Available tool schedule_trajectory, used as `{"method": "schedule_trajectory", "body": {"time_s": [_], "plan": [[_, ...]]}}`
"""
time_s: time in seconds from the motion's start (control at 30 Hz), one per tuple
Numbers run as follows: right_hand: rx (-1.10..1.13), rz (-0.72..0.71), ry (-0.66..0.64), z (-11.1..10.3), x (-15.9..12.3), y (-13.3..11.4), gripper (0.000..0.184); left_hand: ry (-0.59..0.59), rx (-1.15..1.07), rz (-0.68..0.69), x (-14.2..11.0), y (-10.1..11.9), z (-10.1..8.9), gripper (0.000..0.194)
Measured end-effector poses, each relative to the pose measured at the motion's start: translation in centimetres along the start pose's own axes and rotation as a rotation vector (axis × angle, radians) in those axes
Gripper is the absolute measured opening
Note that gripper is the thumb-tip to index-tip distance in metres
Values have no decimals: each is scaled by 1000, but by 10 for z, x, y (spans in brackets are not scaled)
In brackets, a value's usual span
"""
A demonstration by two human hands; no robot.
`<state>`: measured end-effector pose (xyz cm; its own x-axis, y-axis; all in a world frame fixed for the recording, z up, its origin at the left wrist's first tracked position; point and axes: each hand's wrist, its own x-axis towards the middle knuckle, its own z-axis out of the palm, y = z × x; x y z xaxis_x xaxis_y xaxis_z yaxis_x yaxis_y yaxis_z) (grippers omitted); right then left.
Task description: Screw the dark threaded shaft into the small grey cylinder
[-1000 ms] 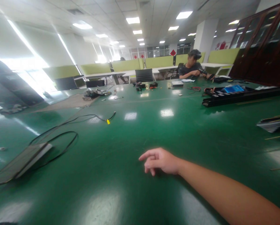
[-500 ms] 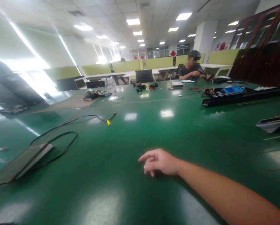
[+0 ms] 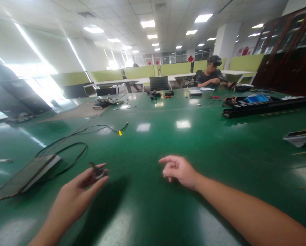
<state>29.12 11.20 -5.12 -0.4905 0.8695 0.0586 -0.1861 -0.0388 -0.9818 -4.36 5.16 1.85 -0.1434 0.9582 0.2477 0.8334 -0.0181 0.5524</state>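
My left hand (image 3: 77, 193) is over the green table (image 3: 142, 153) at the lower left. Its thumb and fingers pinch a small dark metallic part (image 3: 99, 172), blurred, so I cannot make out its kind. A thin dark piece sticks up from that part near the fingertips. To the right, my right hand (image 3: 179, 172) hovers above the tabletop and holds nothing. Its index finger points left, while the other fingers curl loosely. A gap of bare green surface lies between the two hands.
Left of my left hand lies a flat grey panel (image 3: 27, 174) with a black cable (image 3: 85, 150) and a yellow tag (image 3: 120, 132). Black rails (image 3: 260, 108) lie at the right. A person (image 3: 211, 77) sits at the far side, near a small silver box (image 3: 195, 93).
My left hand has come into view from the lower left with the small dark part pinched in it. My right hand has shifted slightly up and to the right.
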Motion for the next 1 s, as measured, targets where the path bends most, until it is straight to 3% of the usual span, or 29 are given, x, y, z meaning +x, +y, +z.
{"method": "schedule_trajectory", "body": {"time_s": [0.17, 0.23, 0.33, 0.5, 0.87, 1.0], "plan": [[-233, -130, 377, -16, 10, 10, 48, -232, -63, 403, 34, 80, 78, 38], [-318, -157, 413, -20, 11, 14, 56, -289, -81, 491, 37, 100, 101, 36], [-396, -159, 369, -19, 10, 19, 63, -313, -200, 466, 32, 107, 122, 48], [-517, -144, 308, -13, 5, 17, 64, -360, -361, 390, 22, 93, 129, 24], [-517, -141, 309, -8, -2, 8, 36, -302, -442, 401, 28, 91, 131, 26], [-508, -160, 318, -7, -2, 8, 35, -302, -461, 381, 27, 93, 132, 27]]}}
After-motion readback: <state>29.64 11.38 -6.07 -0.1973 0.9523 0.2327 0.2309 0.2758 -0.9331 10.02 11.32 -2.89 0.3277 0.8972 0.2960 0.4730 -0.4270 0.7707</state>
